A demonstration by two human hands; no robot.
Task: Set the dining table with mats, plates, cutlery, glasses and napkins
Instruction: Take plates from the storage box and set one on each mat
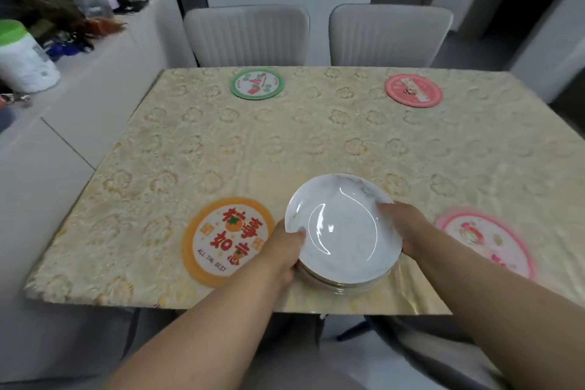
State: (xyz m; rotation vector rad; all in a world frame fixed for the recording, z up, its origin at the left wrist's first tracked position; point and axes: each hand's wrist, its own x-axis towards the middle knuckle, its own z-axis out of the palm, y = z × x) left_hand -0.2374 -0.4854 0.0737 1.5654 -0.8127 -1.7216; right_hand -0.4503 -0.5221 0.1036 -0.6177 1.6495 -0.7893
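Note:
A stack of white plates (343, 233) is near the front edge of the table, between two round mats. My left hand (281, 250) grips the stack's left rim and my right hand (403, 225) grips its right rim. An orange round mat (218, 241) lies just left of the stack, partly under my left hand. A pink round mat (487, 241) lies to the right. At the far side lie a green round mat (256, 84) and a coral round mat (413, 90). No cutlery, glasses or napkins are in view.
The table carries a cream embossed cloth (316, 136). Two grey chairs (247, 35) (391, 35) stand at the far side. A white sideboard (79, 98) on the left holds bottles, a tub and a dotted roll. A dark chair base shows below the front edge.

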